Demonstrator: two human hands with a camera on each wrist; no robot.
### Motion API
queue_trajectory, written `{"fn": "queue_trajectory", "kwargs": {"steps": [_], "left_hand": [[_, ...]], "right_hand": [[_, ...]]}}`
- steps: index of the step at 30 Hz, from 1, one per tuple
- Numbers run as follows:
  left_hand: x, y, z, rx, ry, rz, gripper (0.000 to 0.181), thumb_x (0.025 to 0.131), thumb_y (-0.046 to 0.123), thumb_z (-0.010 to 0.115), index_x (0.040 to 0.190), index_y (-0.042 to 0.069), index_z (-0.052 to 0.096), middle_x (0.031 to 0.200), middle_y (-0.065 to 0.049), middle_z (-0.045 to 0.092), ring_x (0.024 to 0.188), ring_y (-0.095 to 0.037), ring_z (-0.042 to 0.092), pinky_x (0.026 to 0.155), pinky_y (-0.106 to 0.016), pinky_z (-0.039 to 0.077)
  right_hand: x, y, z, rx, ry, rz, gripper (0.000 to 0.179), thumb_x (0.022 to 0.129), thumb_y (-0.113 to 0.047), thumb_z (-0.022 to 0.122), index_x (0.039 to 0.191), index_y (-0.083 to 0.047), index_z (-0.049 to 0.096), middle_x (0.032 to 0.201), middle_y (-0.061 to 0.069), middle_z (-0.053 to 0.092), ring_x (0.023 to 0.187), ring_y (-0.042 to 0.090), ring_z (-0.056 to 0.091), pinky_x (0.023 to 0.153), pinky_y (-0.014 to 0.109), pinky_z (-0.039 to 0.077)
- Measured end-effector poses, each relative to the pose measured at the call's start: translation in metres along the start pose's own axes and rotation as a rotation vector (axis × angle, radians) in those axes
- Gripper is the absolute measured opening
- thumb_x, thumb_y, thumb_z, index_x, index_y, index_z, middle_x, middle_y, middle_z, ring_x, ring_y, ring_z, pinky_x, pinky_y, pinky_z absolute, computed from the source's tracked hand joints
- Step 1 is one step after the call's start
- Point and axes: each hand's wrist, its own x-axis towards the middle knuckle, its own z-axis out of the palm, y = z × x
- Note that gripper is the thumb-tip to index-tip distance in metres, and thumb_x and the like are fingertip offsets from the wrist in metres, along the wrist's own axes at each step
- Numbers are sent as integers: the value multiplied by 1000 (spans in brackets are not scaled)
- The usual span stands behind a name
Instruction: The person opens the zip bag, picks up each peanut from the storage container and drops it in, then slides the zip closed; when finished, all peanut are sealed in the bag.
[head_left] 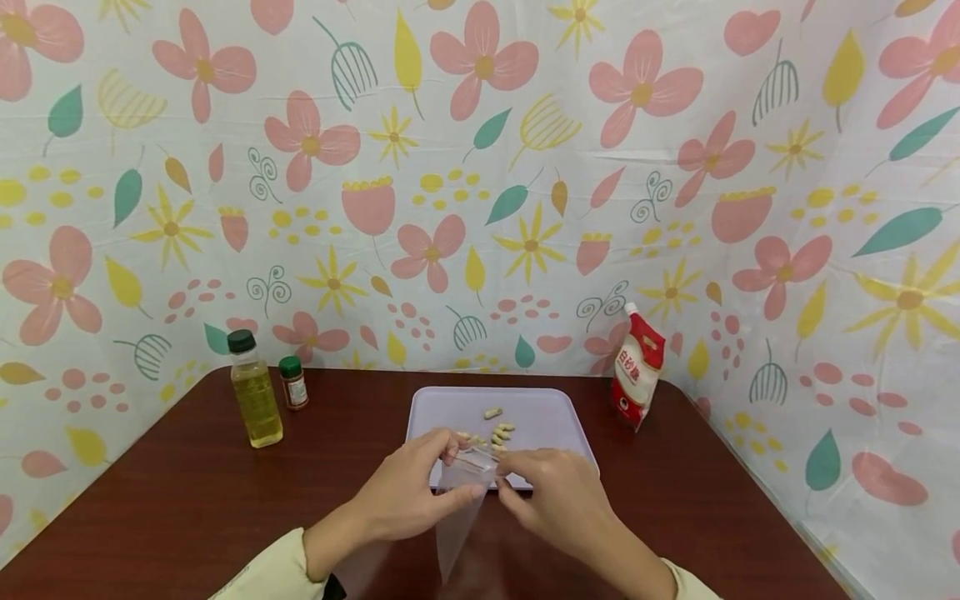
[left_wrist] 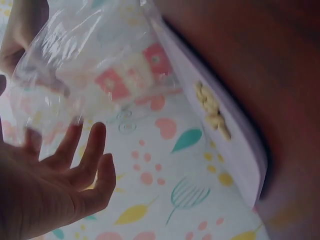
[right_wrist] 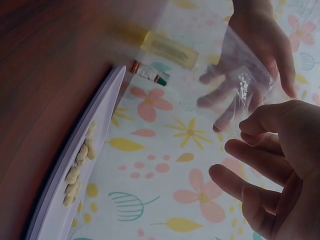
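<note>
A clear plastic bag (head_left: 452, 542) hangs between both hands above the table's near side, its top edge at the fingers and its lower end narrowing downward. My left hand (head_left: 401, 492) holds the bag's left side, thumb in front and fingers toward the top. On the right, my right hand (head_left: 558, 496) pinches the upper edge with thumb and forefinger; its other fingers (right_wrist: 235, 182) extend loosely. Just beyond the hands, unshelled peanuts (head_left: 501, 433) lie on a pale lilac tray (head_left: 450, 404), partly hidden by the hands and bag. No peanuts show inside the bag.
At the left back of the dark wooden table (head_left: 187, 475) stand a bottle of yellow oil (head_left: 255, 396) and a small green-capped jar (head_left: 295, 385). A red and white spouted pouch (head_left: 637, 371) stands at the back right. Behind everything hangs a flowered cloth (head_left: 450, 192).
</note>
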Motion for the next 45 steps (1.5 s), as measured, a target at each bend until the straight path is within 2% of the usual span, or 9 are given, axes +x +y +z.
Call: {"fn": "queue_trajectory", "kwargs": {"steps": [3,5,9,12,16,24,32,39,45], "left_hand": [[1,2,7,-162,22,-47,48,87,47,73,88,17,36,123,3,65,106,-13,61,79,-33,46],[3,3,11,-227,42,-33,49,86,41,77,91,13,36,122,-1,67,109,-16,63,82,-35,48],[4,3,15,-285,59,-15,55,82,36,81,108,12,39,120,1,67,107,-17,63,86,-37,49],[3,3,16,-302,49,-50,71,78,37,84,127,16,37,123,1,64,108,-19,63,88,-39,49],[2,2,17,-281,46,-96,86,75,41,86,141,16,35,128,-2,61,110,-21,61,89,-41,48],[3,3,19,-208,40,-106,86,74,46,85,143,16,44,130,6,58,120,-18,53,98,-51,40],[5,3,15,-94,69,-102,86,70,43,87,142,15,50,126,9,63,115,-10,57,87,-46,27],[7,-3,7,-6,43,-62,78,71,34,87,139,16,52,122,13,62,111,-10,58,81,-41,25],[7,-11,5,96,44,-62,77,72,31,85,140,16,54,124,8,62,111,-16,56,79,-42,22]], "right_hand": [[0,-2,3,1,19,-31,13,70,-18,80,76,-25,71,89,-8,76,72,7,69,55,25,49],[-1,-3,4,1,24,-32,12,70,-18,80,77,-24,72,90,-8,76,75,7,70,56,26,50],[-2,-3,7,24,38,2,14,70,-17,82,80,-22,75,91,-8,76,69,3,67,54,23,49],[-3,-1,9,34,69,24,14,70,-15,83,80,-22,76,90,-10,75,61,-3,60,53,17,45],[-3,-1,11,31,109,31,14,70,-16,83,80,-22,76,86,-11,75,55,-7,54,50,14,42],[-2,-2,13,20,120,73,15,69,-17,85,81,-23,77,82,-12,74,53,-4,55,47,13,39],[-3,0,18,64,96,28,21,69,-13,83,89,-18,79,93,-6,76,57,0,60,51,16,44],[-3,3,22,57,38,55,22,71,-13,80,92,-20,78,98,-7,75,57,-3,56,50,16,42],[-2,5,25,74,11,103,20,73,-16,81,93,-21,78,99,-10,75,55,-2,57,48,14,40]]}}
